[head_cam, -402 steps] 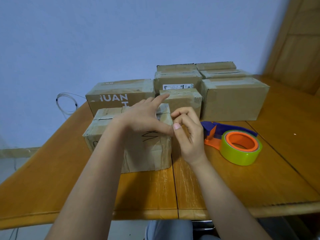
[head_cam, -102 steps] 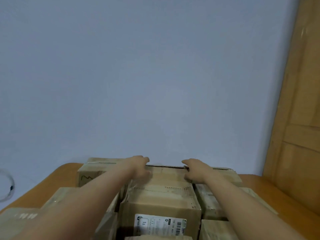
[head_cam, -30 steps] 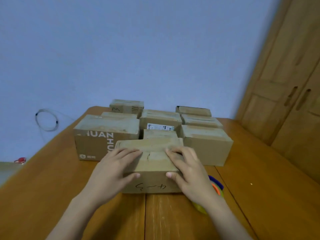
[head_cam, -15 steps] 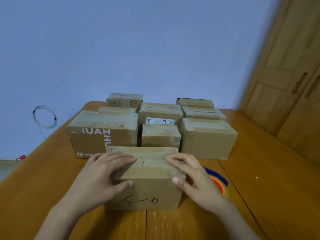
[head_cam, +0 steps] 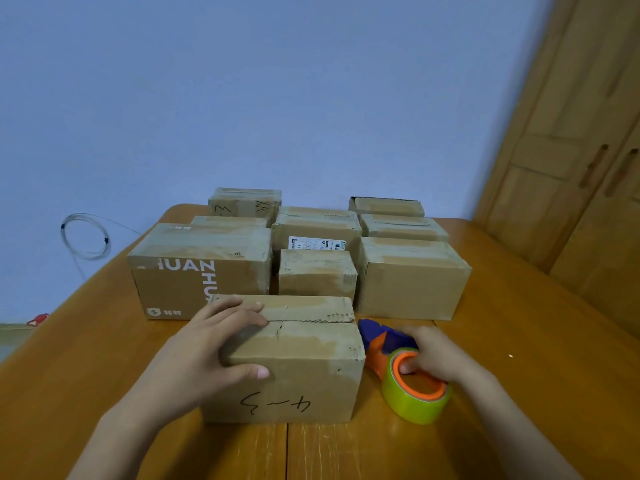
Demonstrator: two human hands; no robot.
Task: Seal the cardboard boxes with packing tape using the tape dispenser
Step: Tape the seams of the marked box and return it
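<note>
A small cardboard box [head_cam: 304, 344] marked "4~3" stands at the front of the wooden table [head_cam: 519, 341], its top flaps meeting at an untaped seam. My left hand [head_cam: 207, 351] rests on its left top, fingers across the flaps and thumb on the front face. Right of the box lies the tape dispenser [head_cam: 405, 375], blue and orange with a yellow-green tape roll. My right hand [head_cam: 433, 355] grips it, thumb inside the orange core and fingers over the blue body.
Several taped cardboard boxes [head_cam: 412, 275] stand in rows behind, the largest printed "HUAN" [head_cam: 201, 268] at left. A coiled cable [head_cam: 86, 237] hangs on the blue wall. Wooden cabinet doors [head_cam: 588, 150] rise at right.
The box has been pulled nearer and set down. My right hand left the box top and took hold of the tape dispenser beside it. My left hand stays on the box.
</note>
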